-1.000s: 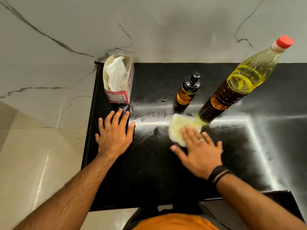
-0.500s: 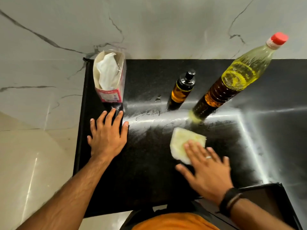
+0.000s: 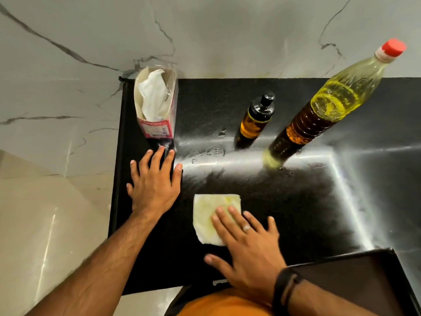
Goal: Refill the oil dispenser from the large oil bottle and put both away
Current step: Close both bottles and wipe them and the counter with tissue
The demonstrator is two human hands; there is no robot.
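Wall and floor: pale marble-look slabs with dark veins behind and to the left of the counter; the floor tile at lower left is glossy.
Counter (image 3: 296, 213): black speckled stone, flat, with a square left edge and a near edge by the person's body; bright streaks of reflected light cross it, with wet smears in the sheen.
Tissue box (image 3: 157, 110): thin card, top torn open, white crumpled tissue sticking out; stands at the back-left corner, just inside the left edge.
Left hand (image 3: 155, 185): flat on the stone, palm down, fingers straight and spread, holding nothing; fingertips just short of the tissue box base.
Tissue pad (image 3: 211, 213): folded, roughly square, soft, stained yellow-green; lies flat in the middle of the counter, well in front of both bottles.
Right hand (image 3: 248, 249): fingers straight, pressing on the pad's near-right part; ring on one finger, dark band at the wrist.
Oil dispenser (image 3: 255, 119): small dark amber bottle, cylindrical, black pump top; upright behind the pad, apart from the hands.
Large oil bottle (image 3: 330, 110): clear ribbed plastic, red screw cap on, yellow oil inside; upright, right of the dispenser, not touching it.
Open room: bare stone lies between the pad and the bottles and to the right of the large bottle.
Dark tray-like panel (image 3: 353, 281): smooth, at the near-right corner.
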